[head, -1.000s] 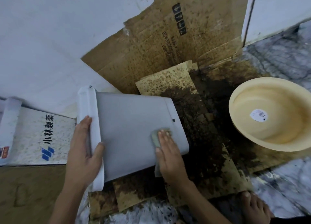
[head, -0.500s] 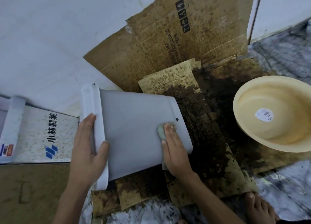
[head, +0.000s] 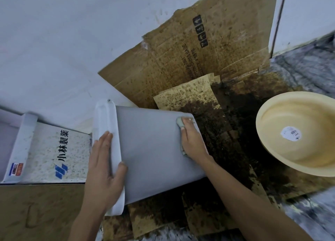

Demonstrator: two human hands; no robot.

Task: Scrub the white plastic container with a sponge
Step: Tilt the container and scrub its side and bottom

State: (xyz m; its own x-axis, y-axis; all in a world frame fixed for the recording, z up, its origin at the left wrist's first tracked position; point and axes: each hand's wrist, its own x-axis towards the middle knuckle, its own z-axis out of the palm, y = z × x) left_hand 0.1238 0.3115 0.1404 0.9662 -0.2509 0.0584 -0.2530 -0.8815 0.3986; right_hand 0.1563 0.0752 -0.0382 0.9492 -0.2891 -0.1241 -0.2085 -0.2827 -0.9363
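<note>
Two hands share the work. Soiled cardboard (head: pixel 181 56) covers the floor under the white plastic container (head: pixel 154 153), which lies tipped on its side, rim to the left. The left hand (head: pixel 103 170) clamps that rim, fingers inside and thumb on the wall. The right hand (head: pixel 192 141) presses flat on the sponge (head: pixel 179 123) near the container's base corner. Scrubbing well probably means firm, overlapping strokes while the rim grip resists sliding.
</note>
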